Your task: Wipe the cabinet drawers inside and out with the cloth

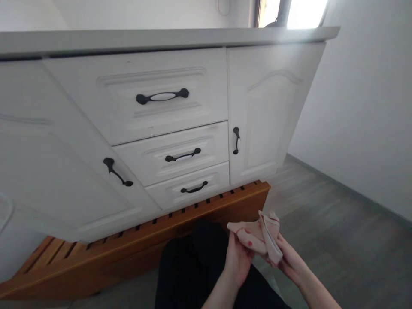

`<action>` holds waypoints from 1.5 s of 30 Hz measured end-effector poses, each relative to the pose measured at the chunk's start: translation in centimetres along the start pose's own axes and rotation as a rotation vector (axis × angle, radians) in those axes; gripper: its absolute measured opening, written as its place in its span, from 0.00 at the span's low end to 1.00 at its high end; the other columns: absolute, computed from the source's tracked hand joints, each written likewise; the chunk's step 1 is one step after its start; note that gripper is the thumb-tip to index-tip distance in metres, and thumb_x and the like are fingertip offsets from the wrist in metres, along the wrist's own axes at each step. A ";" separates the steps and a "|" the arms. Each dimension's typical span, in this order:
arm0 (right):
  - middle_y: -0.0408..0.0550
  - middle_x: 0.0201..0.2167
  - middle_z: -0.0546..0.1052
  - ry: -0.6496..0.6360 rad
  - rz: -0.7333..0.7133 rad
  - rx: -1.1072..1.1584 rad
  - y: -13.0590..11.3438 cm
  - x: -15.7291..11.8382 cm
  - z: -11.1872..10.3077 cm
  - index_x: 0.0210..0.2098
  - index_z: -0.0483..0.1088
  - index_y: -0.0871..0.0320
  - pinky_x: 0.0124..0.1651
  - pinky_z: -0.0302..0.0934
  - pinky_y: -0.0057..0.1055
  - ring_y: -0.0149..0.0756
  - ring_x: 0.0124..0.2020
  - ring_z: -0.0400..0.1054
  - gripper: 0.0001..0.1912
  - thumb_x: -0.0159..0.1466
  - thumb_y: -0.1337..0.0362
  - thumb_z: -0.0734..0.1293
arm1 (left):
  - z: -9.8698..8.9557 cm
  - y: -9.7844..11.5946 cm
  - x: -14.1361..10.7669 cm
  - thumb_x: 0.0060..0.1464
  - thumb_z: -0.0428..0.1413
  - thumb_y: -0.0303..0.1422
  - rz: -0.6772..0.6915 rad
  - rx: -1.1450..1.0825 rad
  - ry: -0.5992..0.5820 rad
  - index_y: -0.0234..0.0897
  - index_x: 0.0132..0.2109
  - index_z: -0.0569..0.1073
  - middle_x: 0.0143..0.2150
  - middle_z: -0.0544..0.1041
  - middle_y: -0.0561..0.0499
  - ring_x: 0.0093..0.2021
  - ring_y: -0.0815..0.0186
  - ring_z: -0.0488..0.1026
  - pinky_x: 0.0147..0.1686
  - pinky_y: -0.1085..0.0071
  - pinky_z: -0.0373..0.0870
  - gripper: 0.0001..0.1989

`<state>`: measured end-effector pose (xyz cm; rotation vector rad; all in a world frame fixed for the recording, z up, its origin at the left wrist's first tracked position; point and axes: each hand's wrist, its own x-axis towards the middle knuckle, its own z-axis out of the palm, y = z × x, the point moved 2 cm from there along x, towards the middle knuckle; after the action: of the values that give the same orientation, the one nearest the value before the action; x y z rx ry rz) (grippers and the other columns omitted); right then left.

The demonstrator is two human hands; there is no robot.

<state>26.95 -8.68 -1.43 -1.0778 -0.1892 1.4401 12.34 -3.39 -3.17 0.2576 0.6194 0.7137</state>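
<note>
A folded cream-pink cloth (252,236) with red dots and red edging is held between my two hands, above my dark-trousered lap. My left hand (237,262) grips its left end, with the thumb on top and the other fingers partly hidden underneath. On the other side, my right hand (291,259) is closed on the cloth's right end, where a fold stands up. Most of the right fingers are behind the fabric. What kind of cloth item it is, I cannot make out.
A white cabinet (174,116) with several drawers and doors with dark handles stands ahead, all closed. Along its base runs a low brown wooden slatted bench (135,251). Grey wood-look floor (328,223) and a white wall (363,107) are on the right.
</note>
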 end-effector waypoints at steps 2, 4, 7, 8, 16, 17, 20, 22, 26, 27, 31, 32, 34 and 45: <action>0.40 0.27 0.80 0.007 -0.016 0.001 -0.3 0.0 -0.4 0.45 0.73 0.50 0.22 0.64 0.29 0.33 0.20 0.70 0.29 0.46 0.57 0.83 | 0.3 0.2 -0.1 0.48 0.54 0.69 -0.017 -0.015 -0.026 0.39 0.56 0.74 0.58 0.77 0.43 0.58 0.56 0.72 0.53 0.66 0.68 0.43; 0.42 0.36 0.83 -0.016 -0.005 0.012 -0.6 -0.2 -1.0 0.46 0.74 0.49 0.33 0.71 0.31 0.36 0.29 0.76 0.28 0.47 0.59 0.83 | 0.6 0.3 0.0 0.46 0.57 0.69 -0.003 0.025 -0.020 0.37 0.57 0.74 0.59 0.76 0.41 0.60 0.54 0.72 0.55 0.64 0.68 0.44; 0.46 0.43 0.84 -0.112 0.062 0.045 -1.2 -0.6 -2.5 0.44 0.77 0.49 0.50 0.71 0.37 0.41 0.43 0.79 0.24 0.51 0.51 0.81 | 1.3 0.8 0.7 0.40 0.71 0.55 0.123 0.175 0.033 0.37 0.55 0.75 0.58 0.77 0.40 0.59 0.51 0.73 0.58 0.60 0.67 0.40; 0.48 0.43 0.84 -0.150 0.093 0.057 -1.5 -0.6 -3.2 0.43 0.78 0.51 0.53 0.70 0.40 0.45 0.45 0.78 0.25 0.52 0.43 0.78 | 1.7 1.0 1.0 0.38 0.73 0.50 0.164 0.234 0.048 0.37 0.55 0.76 0.57 0.78 0.40 0.58 0.51 0.74 0.59 0.59 0.67 0.39; 0.63 0.49 0.81 -0.387 0.121 -0.041 -5.8 0.9 -6.9 0.48 0.78 0.60 0.62 0.61 0.52 0.57 0.57 0.73 0.50 0.56 0.22 0.55 | 6.8 3.2 3.4 0.37 0.74 0.47 0.108 0.581 -0.120 0.32 0.44 0.80 0.44 0.83 0.41 0.45 0.56 0.79 0.52 0.60 0.72 0.30; 0.62 0.52 0.80 -0.386 0.068 -0.092 -6.6 1.3 -6.9 0.51 0.77 0.59 0.62 0.62 0.50 0.56 0.57 0.72 0.48 0.56 0.24 0.58 | 7.4 3.4 3.7 0.37 0.74 0.46 0.111 0.616 -0.135 0.33 0.44 0.80 0.43 0.83 0.42 0.44 0.57 0.79 0.50 0.61 0.73 0.29; 0.57 0.60 0.76 -0.312 -0.130 -0.237 -8.8 2.0 -6.1 0.59 0.71 0.51 0.59 0.64 0.44 0.50 0.59 0.71 0.42 0.55 0.32 0.70 | 8.9 3.8 4.8 0.35 0.75 0.42 0.143 0.696 -0.156 0.35 0.45 0.79 0.41 0.83 0.46 0.42 0.58 0.79 0.46 0.64 0.73 0.29; 0.55 0.62 0.74 -0.216 -0.271 -0.304 -10.0 2.1 -5.1 0.62 0.68 0.49 0.60 0.64 0.43 0.48 0.60 0.70 0.41 0.54 0.41 0.77 | 9.5 4.0 5.6 0.34 0.75 0.42 0.181 0.721 -0.162 0.36 0.47 0.78 0.43 0.83 0.47 0.44 0.58 0.78 0.46 0.64 0.73 0.31; 0.54 0.56 0.78 -0.034 -0.427 -0.366 -11.2 2.0 -3.3 0.59 0.67 0.50 0.60 0.65 0.44 0.47 0.56 0.73 0.37 0.53 0.52 0.80 | 10.0 4.1 6.7 0.34 0.74 0.39 0.269 0.739 -0.152 0.38 0.50 0.75 0.48 0.82 0.47 0.49 0.55 0.77 0.51 0.62 0.71 0.33; 0.53 0.54 0.79 0.002 -0.458 -0.363 -11.3 1.9 -2.9 0.58 0.68 0.50 0.59 0.66 0.44 0.46 0.54 0.74 0.36 0.54 0.52 0.79 | 10.1 4.0 6.7 0.35 0.73 0.39 0.281 0.744 -0.150 0.38 0.50 0.75 0.48 0.82 0.47 0.50 0.55 0.77 0.52 0.61 0.71 0.32; 0.49 0.44 0.81 0.119 -0.613 -0.359 -11.8 1.5 -2.0 0.49 0.71 0.51 0.51 0.69 0.39 0.43 0.46 0.75 0.28 0.53 0.50 0.79 | 10.2 4.1 5.9 0.38 0.72 0.41 0.294 0.761 -0.181 0.39 0.51 0.75 0.51 0.81 0.45 0.53 0.54 0.76 0.54 0.59 0.69 0.32; 0.48 0.42 0.82 0.139 -0.640 -0.375 -11.9 1.3 -1.9 0.46 0.72 0.52 0.49 0.69 0.37 0.42 0.44 0.75 0.25 0.54 0.50 0.79 | 10.2 4.2 5.6 0.40 0.72 0.42 0.293 0.767 -0.202 0.39 0.53 0.75 0.52 0.80 0.45 0.53 0.54 0.75 0.54 0.60 0.69 0.32; 0.48 0.39 0.81 0.161 -0.670 -0.434 -11.9 1.0 -1.5 0.41 0.74 0.54 0.48 0.69 0.35 0.41 0.42 0.75 0.21 0.55 0.49 0.78 | 10.3 4.6 4.8 0.45 0.69 0.45 0.300 0.797 -0.240 0.39 0.54 0.74 0.52 0.80 0.46 0.52 0.56 0.75 0.53 0.61 0.68 0.30; 0.50 0.36 0.82 0.123 -0.613 -0.698 -10.9 -0.4 -1.5 0.39 0.79 0.56 0.41 0.69 0.35 0.43 0.36 0.74 0.21 0.58 0.45 0.73 | 11.4 4.4 2.3 0.47 0.66 0.45 0.224 0.795 -0.358 0.41 0.43 0.71 0.37 0.73 0.54 0.34 0.69 0.68 0.36 0.71 0.65 0.20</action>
<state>35.44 -7.31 5.37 -1.4907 -0.9002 0.7481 18.25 1.24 6.73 1.1794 0.5080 0.5836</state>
